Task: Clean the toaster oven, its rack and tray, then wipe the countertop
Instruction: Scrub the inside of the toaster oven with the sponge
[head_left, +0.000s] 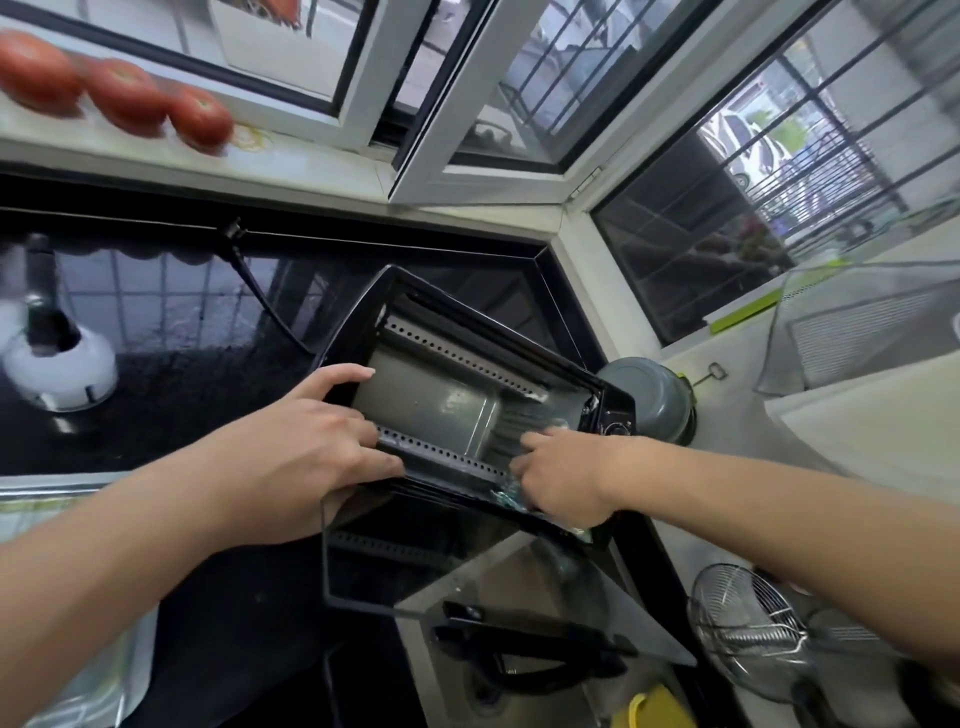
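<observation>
A black toaster oven lies tipped back on the dark countertop, its grey cavity facing up at me. Its glass door hangs open toward me, with the black handle at its lower edge. My left hand grips the left rim of the opening, thumb over the edge and fingers inside on the perforated strip. My right hand is closed at the lower right corner of the opening, pressing a small shiny greenish scrubber against the rim. No rack or tray shows inside.
A white kettle stands at the left and the oven's cord trails behind it. A grey pot sits just right of the oven. A wire skimmer and a sink lie below. Tomatoes line the windowsill.
</observation>
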